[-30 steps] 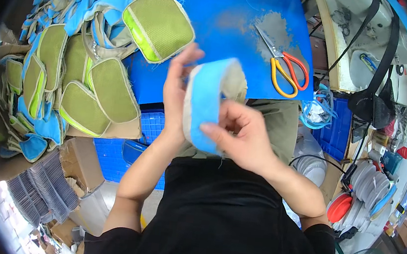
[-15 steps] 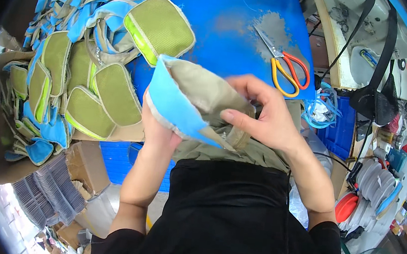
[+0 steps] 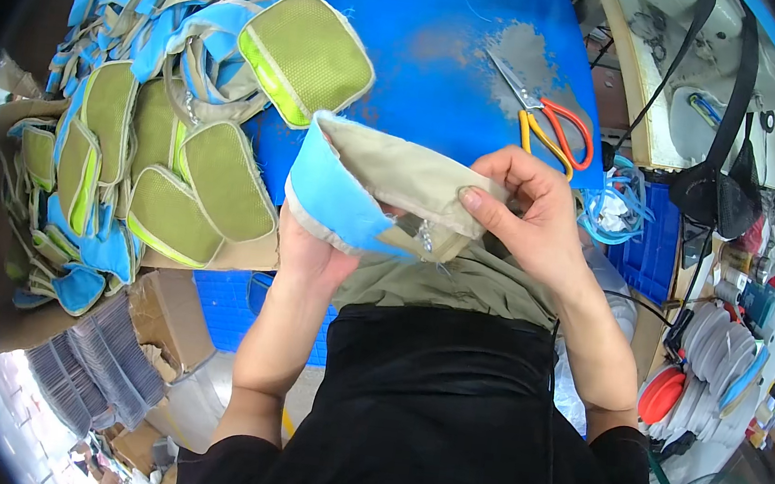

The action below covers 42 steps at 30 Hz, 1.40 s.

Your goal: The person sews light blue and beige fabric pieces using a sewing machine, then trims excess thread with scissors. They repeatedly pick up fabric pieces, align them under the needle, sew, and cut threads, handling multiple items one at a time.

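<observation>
Above my lap I hold a looped fabric band (image 3: 332, 189), light blue on one side and khaki along the rest. The left end rests in my left hand (image 3: 312, 255), whose fingers are mostly hidden behind and inside the loop. My right hand (image 3: 532, 210) pinches the khaki edge at the right end between thumb and fingers. A small clear or silvery bit (image 3: 425, 236) shows at the lower edge of the loop. Beyond my right hand, orange-and-red-handled scissors (image 3: 555, 132) lie on the blue tabletop (image 3: 406, 64).
Olive mesh pads with lime edging (image 3: 308, 54) lie at left, beside a heap of similar blue and khaki bands (image 3: 167, 2). A cardboard box (image 3: 172, 314) stands below the table edge. At right are a sewing machine (image 3: 702, 39), a blue crate (image 3: 643, 241) and webbing rolls (image 3: 707, 346).
My right hand has shifted slightly right and now pinches the khaki edge. The band is drawn out straighter between my hands, its khaki side turned more upright.
</observation>
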Tool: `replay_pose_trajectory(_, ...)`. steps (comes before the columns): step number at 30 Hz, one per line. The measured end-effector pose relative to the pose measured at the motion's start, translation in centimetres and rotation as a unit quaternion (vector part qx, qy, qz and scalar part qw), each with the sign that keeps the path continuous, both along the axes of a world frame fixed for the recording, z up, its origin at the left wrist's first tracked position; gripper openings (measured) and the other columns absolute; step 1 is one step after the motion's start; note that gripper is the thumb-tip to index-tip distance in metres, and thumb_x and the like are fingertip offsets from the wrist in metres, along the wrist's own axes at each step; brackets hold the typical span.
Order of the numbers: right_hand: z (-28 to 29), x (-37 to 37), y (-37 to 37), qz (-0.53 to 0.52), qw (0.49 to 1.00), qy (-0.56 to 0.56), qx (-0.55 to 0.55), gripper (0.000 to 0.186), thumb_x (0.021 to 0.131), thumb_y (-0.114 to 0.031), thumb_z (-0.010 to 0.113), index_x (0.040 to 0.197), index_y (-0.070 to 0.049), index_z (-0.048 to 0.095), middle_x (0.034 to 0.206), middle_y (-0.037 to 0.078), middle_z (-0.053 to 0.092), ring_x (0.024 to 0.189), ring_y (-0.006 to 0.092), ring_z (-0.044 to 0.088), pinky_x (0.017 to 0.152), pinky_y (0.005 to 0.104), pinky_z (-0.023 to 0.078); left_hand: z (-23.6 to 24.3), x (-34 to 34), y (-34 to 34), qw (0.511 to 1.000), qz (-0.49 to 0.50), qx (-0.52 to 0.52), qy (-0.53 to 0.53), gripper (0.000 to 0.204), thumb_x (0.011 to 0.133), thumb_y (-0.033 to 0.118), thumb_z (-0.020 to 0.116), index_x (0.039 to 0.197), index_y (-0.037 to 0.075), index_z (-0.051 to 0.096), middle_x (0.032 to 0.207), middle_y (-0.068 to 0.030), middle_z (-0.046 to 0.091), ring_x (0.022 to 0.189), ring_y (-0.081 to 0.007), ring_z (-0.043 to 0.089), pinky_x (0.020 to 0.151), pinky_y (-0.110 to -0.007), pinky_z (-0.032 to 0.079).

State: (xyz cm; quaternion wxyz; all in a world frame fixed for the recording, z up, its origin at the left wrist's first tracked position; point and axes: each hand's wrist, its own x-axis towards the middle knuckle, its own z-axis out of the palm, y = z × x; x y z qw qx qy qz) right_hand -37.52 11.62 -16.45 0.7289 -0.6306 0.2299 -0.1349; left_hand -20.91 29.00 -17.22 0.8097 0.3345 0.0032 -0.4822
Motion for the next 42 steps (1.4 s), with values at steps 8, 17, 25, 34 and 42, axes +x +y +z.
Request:
replay_pose_trajectory(8,1.3,4.1,0.5,-0.081,0.938,-0.13,-0.312,0.025,0.087,-0.009,0.079,0.11,-0.007,0.073,0.104,0.009,0.071,0.095,0.0163,0.066,0.079,0.0295,0.051,-0.2,-0.7,0.1,0.999,-0.047,-0.012,0.003,0.049,0.107,0.039,0.05,0.142,0.005,0.052,0.136,-0.0162,0.063,0.12,-0.0347,0.066,0.093,-0.055,0.06)
replay_pose_trajectory(17,2.0,3.7,0.2,-0.191,0.956,-0.118,-0.188,0.02,0.09,-0.012,0.079,0.104,-0.001,0.069,0.096,0.006,0.072,0.083,0.0122,0.064,0.079,0.0294,0.052,0.1,-0.8,0.0,0.989,-0.079,0.048,-0.12,0.054,0.107,0.046,0.047,0.145,0.008,0.051,0.143,-0.0167,0.059,0.126,-0.0365,0.063,0.092,-0.055,0.06)
replay_pose_trajectory(25,3.3,3.6,3.9,0.033,0.996,-0.072,-0.034,0.022,0.093,-0.01,0.076,0.11,0.0,0.065,0.098,0.002,0.069,0.088,0.0054,0.06,0.078,0.0233,0.049,0.6,-0.7,-2.9,0.958,0.041,0.063,-0.278,0.03,0.099,0.004,0.061,0.128,0.003,0.068,0.145,-0.0196,0.06,0.13,-0.0293,0.061,0.106,-0.041,0.053)
replay_pose_trajectory(34,5.3,0.9,2.9,0.098,0.994,0.031,0.036,0.018,0.094,-0.007,0.072,0.111,0.001,0.069,0.085,-0.002,0.068,0.078,0.0023,0.057,0.067,0.022,0.046,0.1,6.6,-3.5,0.816,0.26,0.196,-0.478,0.031,0.091,-0.002,0.074,0.12,0.002,0.069,0.108,-0.0055,0.066,0.102,-0.0134,0.063,0.09,-0.029,0.054)
replay_pose_trajectory(42,0.9,-1.0,1.8,0.086,0.942,0.028,-0.323,0.013,0.089,-0.006,0.072,0.1,-0.006,0.067,0.091,0.012,0.066,0.079,0.0322,0.067,0.064,0.038,0.051,-2.2,7.7,-0.2,0.982,0.135,0.078,-0.111,0.059,0.106,0.055,0.05,0.142,0.008,0.054,0.142,-0.0137,0.056,0.135,-0.0302,0.051,0.113,-0.055,0.044)
